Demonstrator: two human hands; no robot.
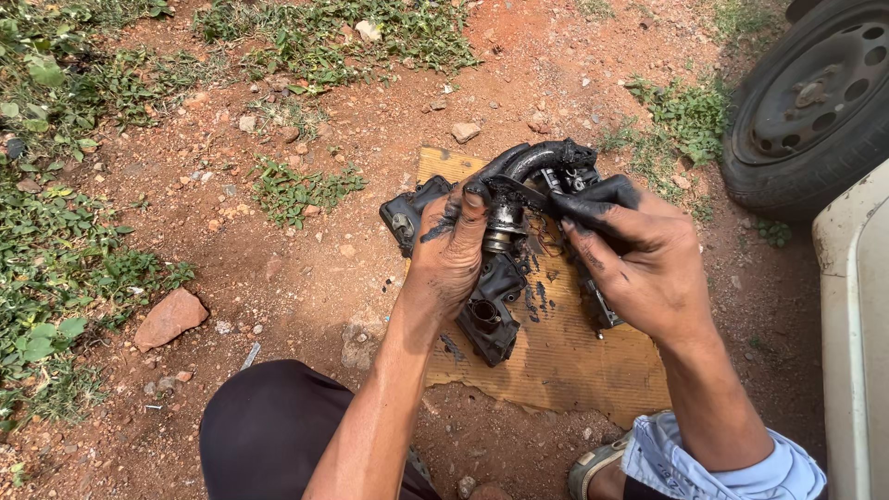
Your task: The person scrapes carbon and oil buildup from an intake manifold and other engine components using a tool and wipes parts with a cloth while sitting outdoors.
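Observation:
A black, greasy engine part (493, 306) with round ports and a curved pipe (546, 155) lies on a piece of brown cardboard (565, 361) on red dirt. My left hand (451, 255), smeared with black grease, grips the part's upper middle, fingers over its top. My right hand (630, 255), fingers blackened, holds the part's right side near the curved pipe. Both hands hide the middle of the part.
A car wheel (815, 93) with a black steel rim stands at the upper right, and a white car body panel (857, 324) runs down the right edge. A reddish stone (169, 318) lies left. Grass patches (56, 268) border the dirt. My dark-clothed knee (269, 431) is at the bottom.

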